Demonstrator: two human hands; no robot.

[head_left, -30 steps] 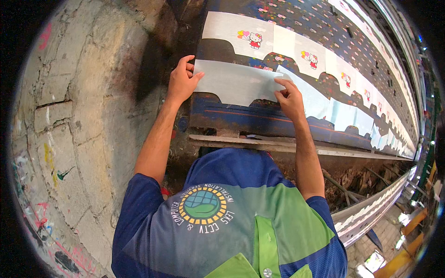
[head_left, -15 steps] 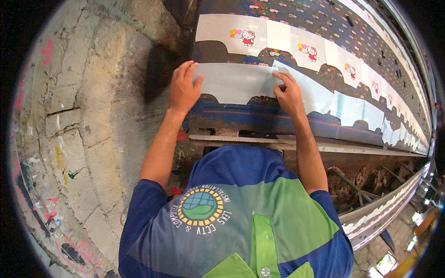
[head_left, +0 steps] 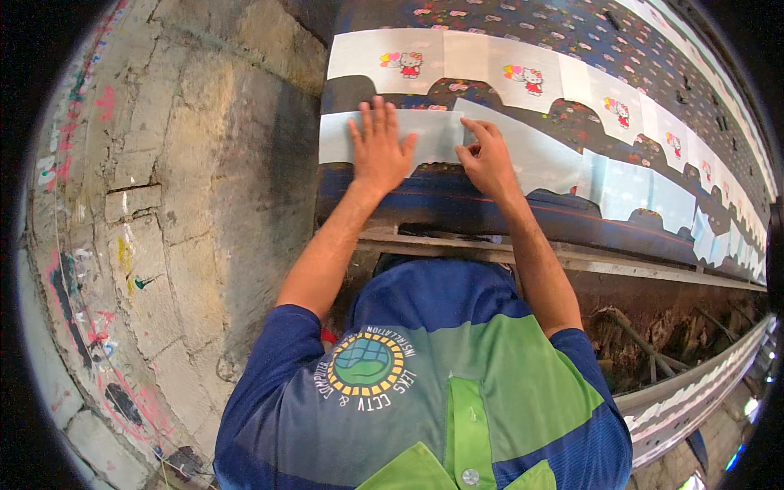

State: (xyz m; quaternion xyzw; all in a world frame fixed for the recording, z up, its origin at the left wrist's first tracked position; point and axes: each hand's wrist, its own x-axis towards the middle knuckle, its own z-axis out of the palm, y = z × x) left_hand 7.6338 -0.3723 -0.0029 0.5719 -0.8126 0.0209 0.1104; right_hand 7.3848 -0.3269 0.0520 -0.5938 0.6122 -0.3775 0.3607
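A pale, light-blue cut fabric piece (head_left: 432,137) with a notched lower edge lies on the long dark table (head_left: 408,193), nearest me at its left end. My left hand (head_left: 380,151) presses flat on this piece, fingers spread and holding nothing. At its right end, where it meets another pale piece (head_left: 531,149), rests my right hand (head_left: 488,159). The index finger and thumb there are apart, touching the cloth, while the other fingers curl out of sight. Behind this row lies a row of white pieces (head_left: 347,54) printed with a cartoon cat and balloons.
More pale pieces (head_left: 629,189) continue along the table to the right. A narrow rail (head_left: 572,257) runs along its near edge. To my left is a rough, paint-stained concrete surface (head_left: 163,245). Another long table with white pieces (head_left: 694,371) stands at the lower right.
My left hand has moved right from the piece's left end and now lies flat on it. My right hand stays near the same joint. The view has shifted slightly.
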